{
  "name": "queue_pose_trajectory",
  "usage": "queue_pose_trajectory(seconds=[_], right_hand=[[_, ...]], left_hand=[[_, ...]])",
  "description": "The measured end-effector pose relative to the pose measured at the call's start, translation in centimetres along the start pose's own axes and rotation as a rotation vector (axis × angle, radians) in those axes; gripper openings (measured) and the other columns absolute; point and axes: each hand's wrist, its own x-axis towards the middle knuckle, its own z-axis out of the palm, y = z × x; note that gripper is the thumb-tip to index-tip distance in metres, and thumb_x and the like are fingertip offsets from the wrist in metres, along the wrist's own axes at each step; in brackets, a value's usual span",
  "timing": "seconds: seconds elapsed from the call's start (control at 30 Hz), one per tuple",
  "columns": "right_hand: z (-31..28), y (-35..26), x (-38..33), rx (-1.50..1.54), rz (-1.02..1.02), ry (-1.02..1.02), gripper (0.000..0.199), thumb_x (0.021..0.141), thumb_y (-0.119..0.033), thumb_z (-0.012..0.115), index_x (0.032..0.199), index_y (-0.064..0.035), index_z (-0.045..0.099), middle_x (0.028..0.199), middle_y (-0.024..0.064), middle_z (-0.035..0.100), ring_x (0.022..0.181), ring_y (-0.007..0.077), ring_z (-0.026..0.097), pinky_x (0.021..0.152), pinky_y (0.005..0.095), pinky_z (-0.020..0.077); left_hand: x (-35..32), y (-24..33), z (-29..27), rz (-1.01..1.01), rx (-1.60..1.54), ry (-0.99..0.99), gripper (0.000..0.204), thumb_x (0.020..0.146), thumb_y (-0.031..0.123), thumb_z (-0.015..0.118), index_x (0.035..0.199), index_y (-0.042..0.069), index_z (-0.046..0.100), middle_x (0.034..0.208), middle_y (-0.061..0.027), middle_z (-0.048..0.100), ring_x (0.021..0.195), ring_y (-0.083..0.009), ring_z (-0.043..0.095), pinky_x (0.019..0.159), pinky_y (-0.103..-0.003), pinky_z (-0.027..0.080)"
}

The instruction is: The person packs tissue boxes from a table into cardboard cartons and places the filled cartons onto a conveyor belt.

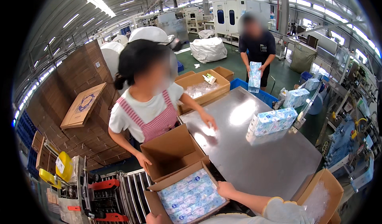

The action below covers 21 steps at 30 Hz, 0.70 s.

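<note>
An open cardboard box (150, 200) stands in front of me, filled with rows of blue-and-white floral soft packs (191, 196). My right hand (227, 189) is closed on its right edge. At the near left corner, partly cut off by the picture's lower edge, my left hand (154, 218) grips the same box. Just beyond, touching it, is a second open box (171, 150) that looks empty inside. A co-worker in a striped apron (159, 120) has one hand on that second box and the other stretched over the metal table (258, 164).
A wrapped floral bundle (274, 121) lies on the table's far right. Another person (258, 45) holds a similar bundle (254, 76) beyond a blue crate (238, 83). Roller conveyor (135, 188) runs at left, below stacked cartons (51, 104). A carton of clear plastic (332, 184) sits right.
</note>
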Motion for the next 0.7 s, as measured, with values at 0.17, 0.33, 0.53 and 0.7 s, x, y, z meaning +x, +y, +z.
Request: queue_pose_trajectory(seconds=[0.17, 0.33, 0.53, 0.7], right_hand=[[5.6, -6.6, -3.0, 0.083, 0.032, -0.014, 0.028, 0.092, -0.024, 0.057, 0.105, 0.0002, 0.063, 0.096, 0.0271, 0.070, 0.093, 0.0447, 0.068, 0.084, 0.0532, 0.0534], [13.1, -18.1, -4.6, 0.310, 0.063, -0.268, 0.057, 0.094, -0.033, 0.057, 0.145, -0.0096, 0.047, 0.124, 0.0263, 0.065, 0.117, 0.0417, 0.062, 0.095, 0.0564, 0.0502], [21.0, -26.8, -4.9, -0.251, -0.529, -0.175, 0.082, 0.094, -0.047, 0.061, 0.155, -0.0036, 0.026, 0.158, 0.0260, 0.026, 0.143, 0.0389, 0.034, 0.116, 0.0510, 0.0311], [21.2, -27.4, -0.7, -0.541, -0.644, -0.569, 0.088, 0.094, -0.053, 0.058, 0.163, -0.0174, 0.016, 0.170, 0.0123, 0.009, 0.157, 0.0308, 0.005, 0.121, 0.0618, 0.0155]], left_hand=[[3.1, -14.5, -3.0, -0.017, -0.112, 0.006, 0.039, 0.090, 0.027, 0.071, 0.116, -0.002, 0.067, 0.106, -0.0157, 0.073, 0.095, -0.0296, 0.067, 0.082, -0.042, 0.053], [7.1, -33.9, -4.8, 0.447, 0.576, 0.090, 0.029, 0.093, 0.014, 0.061, 0.118, 0.000, 0.065, 0.112, -0.0094, 0.071, 0.101, -0.0252, 0.064, 0.090, -0.035, 0.052], [4.8, -30.3, -4.5, 0.813, 0.785, -0.298, 0.066, 0.091, 0.026, 0.070, 0.143, -0.002, 0.041, 0.135, -0.0168, 0.059, 0.118, -0.0291, 0.058, 0.097, -0.039, 0.051], [1.2, -20.6, -10.1, 0.515, 0.092, -0.837, 0.099, 0.084, 0.038, 0.081, 0.155, -0.003, 0.025, 0.149, -0.0215, 0.046, 0.132, -0.0324, 0.049, 0.106, -0.042, 0.047]])
